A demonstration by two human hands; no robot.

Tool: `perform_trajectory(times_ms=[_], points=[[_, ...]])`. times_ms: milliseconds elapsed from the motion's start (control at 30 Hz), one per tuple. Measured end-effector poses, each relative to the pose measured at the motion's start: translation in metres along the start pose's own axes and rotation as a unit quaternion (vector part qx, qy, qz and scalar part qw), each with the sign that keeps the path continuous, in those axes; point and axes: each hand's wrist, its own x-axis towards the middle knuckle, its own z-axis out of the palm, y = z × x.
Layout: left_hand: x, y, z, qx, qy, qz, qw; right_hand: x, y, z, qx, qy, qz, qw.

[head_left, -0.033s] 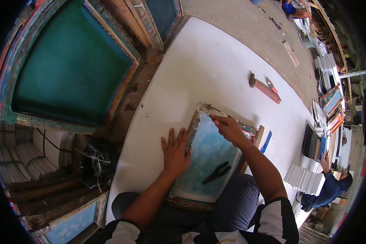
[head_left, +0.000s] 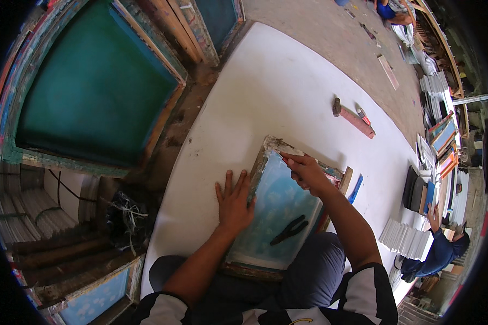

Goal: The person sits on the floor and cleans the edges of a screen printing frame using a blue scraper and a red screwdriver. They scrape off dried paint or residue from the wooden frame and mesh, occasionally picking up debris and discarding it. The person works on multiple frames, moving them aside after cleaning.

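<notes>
My right hand [head_left: 306, 173] is sitting over the far left corner of the frame [head_left: 274, 144], its fingers curled in, the foremost reaching the inner edge of the wood; whether they are pinching something small, I cannot tell. My left hand [head_left: 236, 203] is lying palm down with the fingers spread on the white board [head_left: 244, 97] — the thumb is reaching toward the left rail.

The frame is lying flat on the board in front of my lap, with its blue mesh [head_left: 271, 197] facing up. I am judging the wood to be stiff, rough and fairly light, giving a sure grip. The mesh I am rating as thin and the fragile part: a hard point could be piercing it. I am marking the outer rails, at opposite sides, as the proper hold.

Dark pliers [head_left: 289, 230] are resting on the mesh — a likely slider, should the frame be tilting. Further out, a blue knife [head_left: 355, 188] is lying right of the frame, and a hammer [head_left: 354, 118] is lying beyond it.
</notes>
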Motion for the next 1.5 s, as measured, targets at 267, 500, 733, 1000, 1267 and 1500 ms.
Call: perform_trajectory(times_ms=[267,500,733,1000,1267,1500], points=[[0.000,0.001,0.001,0.009,0.011,0.005,1.000,-0.012,0.023,0.021,-0.337,0.227,-0.312,0.859],[0.000,0.000,0.004,0.005,0.020,0.005,1.000,-0.030,-0.001,0.030,-0.375,0.191,-0.207,0.883],[-0.003,0.000,0.001,0.009,0.030,0.009,0.999,-0.039,-0.019,0.047,-0.538,0.202,-0.174,0.800],[0.001,0.005,-0.003,0.009,0.017,-0.001,1.000,-0.028,-0.007,0.038,-0.583,0.187,-0.200,0.765],[0.001,0.004,-0.003,0.010,0.009,-0.006,1.000,-0.027,-0.004,0.041,-0.543,0.177,-0.174,0.802],[-0.002,-0.001,0.002,0.015,0.021,0.010,1.000,-0.028,0.007,0.054,-0.579,0.197,-0.164,0.774]])
